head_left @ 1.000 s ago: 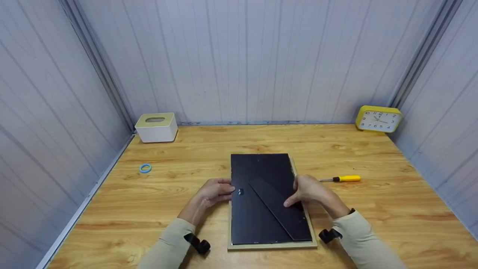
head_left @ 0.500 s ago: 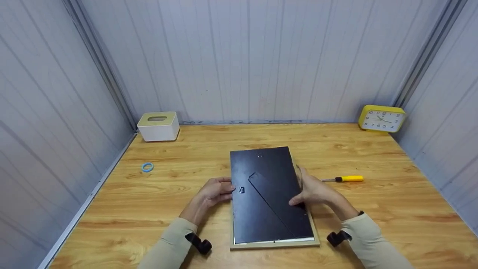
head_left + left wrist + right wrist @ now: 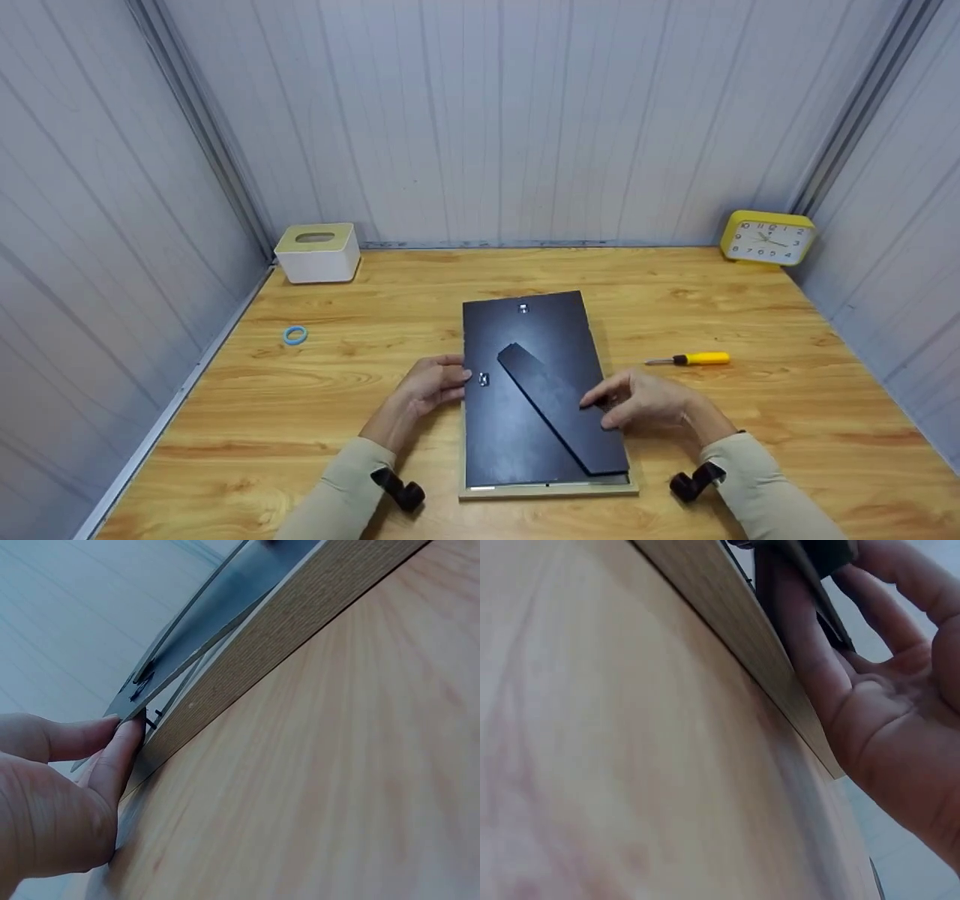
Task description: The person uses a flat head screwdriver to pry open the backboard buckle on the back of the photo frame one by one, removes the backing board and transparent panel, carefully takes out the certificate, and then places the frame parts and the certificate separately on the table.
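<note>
A black picture-frame backing board (image 3: 517,427) lies tilted over a light wooden picture frame (image 3: 551,491), its far end raised. The left hand (image 3: 431,386) pinches the board's left edge; in the left wrist view thumb and finger (image 3: 124,746) meet at that edge, above the frame's side (image 3: 247,652). The right hand (image 3: 649,401) grips the board's right edge beside the easel leg (image 3: 559,409). In the right wrist view one finger (image 3: 806,645) reaches under the board, between it and the frame's side (image 3: 727,615). Small metal hangers (image 3: 484,379) sit on the board.
A screwdriver with a yellow handle (image 3: 701,358) lies to the right of the frame. A blue ring (image 3: 295,335) is on the left of the wooden table (image 3: 375,300). At the back stand a tissue box (image 3: 319,255) and a yellow clock (image 3: 769,238).
The far end of the backing board has risen from the frame. The right hand has shifted right and nearer, its fingers regripping, and the easel leg stands out slightly. The left hand has barely moved.
</note>
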`<state>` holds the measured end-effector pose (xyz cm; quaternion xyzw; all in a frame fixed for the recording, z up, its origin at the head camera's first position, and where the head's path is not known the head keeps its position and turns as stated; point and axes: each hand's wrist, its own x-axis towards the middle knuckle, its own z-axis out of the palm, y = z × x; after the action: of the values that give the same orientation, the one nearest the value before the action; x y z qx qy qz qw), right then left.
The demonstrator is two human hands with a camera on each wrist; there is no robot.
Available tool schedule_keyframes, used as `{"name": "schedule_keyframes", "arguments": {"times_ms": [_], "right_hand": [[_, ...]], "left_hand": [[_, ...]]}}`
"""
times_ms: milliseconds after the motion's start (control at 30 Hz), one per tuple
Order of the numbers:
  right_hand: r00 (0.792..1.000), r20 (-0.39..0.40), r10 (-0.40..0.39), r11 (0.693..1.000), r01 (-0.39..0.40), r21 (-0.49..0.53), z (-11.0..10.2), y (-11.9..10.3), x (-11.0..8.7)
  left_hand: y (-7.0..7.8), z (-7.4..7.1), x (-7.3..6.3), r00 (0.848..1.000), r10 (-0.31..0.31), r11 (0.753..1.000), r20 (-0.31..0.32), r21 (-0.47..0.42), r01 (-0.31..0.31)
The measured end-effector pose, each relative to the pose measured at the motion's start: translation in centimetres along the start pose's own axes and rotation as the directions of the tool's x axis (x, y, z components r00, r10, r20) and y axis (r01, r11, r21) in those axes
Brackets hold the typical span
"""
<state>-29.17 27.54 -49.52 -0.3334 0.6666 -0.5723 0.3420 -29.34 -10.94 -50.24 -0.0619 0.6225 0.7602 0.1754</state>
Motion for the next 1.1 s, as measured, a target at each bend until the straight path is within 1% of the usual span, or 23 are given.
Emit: {"name": "schedule_keyframes", "arguments": {"times_ms": [100,200,233,300,367,467,533,600,667,733,767,833,867,900,967,1033,1067,1100], "right_hand": [[0.994,0.112,0.006,0.998,-0.013,0.055,0.06,0.14,-0.08],[0.978,0.210,-0.009,0.995,-0.012,0.100,0.23,0.18,-0.14],[0.973,0.230,-0.016,0.993,-0.011,0.115,0.30,0.21,-0.16],[0.973,0.229,-0.022,0.990,-0.010,0.138,0.46,0.20,-0.20],[0.982,0.184,-0.038,0.992,0.014,0.128,0.58,0.18,-0.19],[0.995,0.094,-0.037,0.995,0.028,0.095,0.53,0.17,-0.13],[0.997,0.065,-0.049,0.997,0.045,0.063,0.36,0.19,-0.14],[0.995,0.052,-0.083,0.996,0.081,0.030,0.11,0.26,-0.21],[0.993,0.029,-0.118,0.992,0.119,-0.040,-0.08,0.23,-0.32],[0.989,-0.014,-0.145,0.983,0.143,-0.116,-0.22,0.13,-0.43],[0.988,-0.041,-0.147,0.980,0.140,-0.141,-0.27,0.04,-0.47],[0.987,-0.112,-0.116,0.983,0.097,-0.158,-0.27,-0.23,-0.43],[0.984,-0.150,-0.090,0.989,0.071,-0.131,-0.27,-0.35,-0.34],[0.978,-0.201,-0.064,0.993,0.043,-0.108,-0.27,-0.46,-0.24],[0.952,-0.306,-0.026,0.998,0.006,-0.064,-0.31,-0.58,0.05],[0.913,-0.408,-0.016,0.999,0.002,-0.035,-0.37,-0.54,0.35],[0.892,-0.452,-0.021,0.999,0.005,-0.037,-0.37,-0.52,0.46],[0.873,-0.485,-0.048,0.997,0.016,-0.070,-0.36,-0.49,0.52]], "left_hand": [[-0.11,-0.04,-0.03,1.000,-0.003,1.000,-0.008,0.008,0.003],[-0.16,-0.11,-0.05,1.000,0.000,1.000,-0.002,0.008,0.000],[-0.18,-0.15,-0.06,1.000,0.002,1.000,0.000,0.007,-0.002],[-0.23,-0.25,-0.07,1.000,0.005,1.000,0.002,-0.002,-0.005],[-0.22,-0.33,-0.08,1.000,0.005,1.000,-0.003,-0.017,-0.005],[-0.15,-0.41,-0.03,1.000,0.004,0.999,-0.011,-0.041,-0.005],[-0.08,-0.39,0.06,1.000,0.001,0.998,-0.017,-0.061,-0.002],[-0.05,-0.35,0.14,1.000,0.000,0.997,-0.022,-0.080,-0.002],[-0.03,-0.32,0.19,1.000,0.003,0.996,-0.025,-0.089,-0.005],[-0.05,-0.29,0.21,1.000,0.014,0.996,-0.027,-0.087,-0.016],[-0.06,-0.28,0.20,0.999,0.017,0.997,-0.029,-0.080,-0.019],[-0.08,-0.27,0.21,0.999,0.023,0.997,-0.035,-0.070,-0.025],[-0.09,-0.27,0.21,0.999,0.025,0.997,-0.040,-0.070,-0.028],[-0.12,-0.27,0.22,0.998,0.027,0.997,-0.049,-0.070,-0.031],[-0.15,-0.24,0.20,0.997,0.025,0.996,-0.070,-0.081,-0.030],[-0.16,-0.16,0.14,0.996,0.026,0.994,-0.088,-0.102,-0.035],[-0.19,-0.10,0.13,0.995,0.026,0.993,-0.096,-0.114,-0.037],[-0.20,-0.05,0.15,0.994,0.025,0.991,-0.102,-0.126,-0.038]]}}
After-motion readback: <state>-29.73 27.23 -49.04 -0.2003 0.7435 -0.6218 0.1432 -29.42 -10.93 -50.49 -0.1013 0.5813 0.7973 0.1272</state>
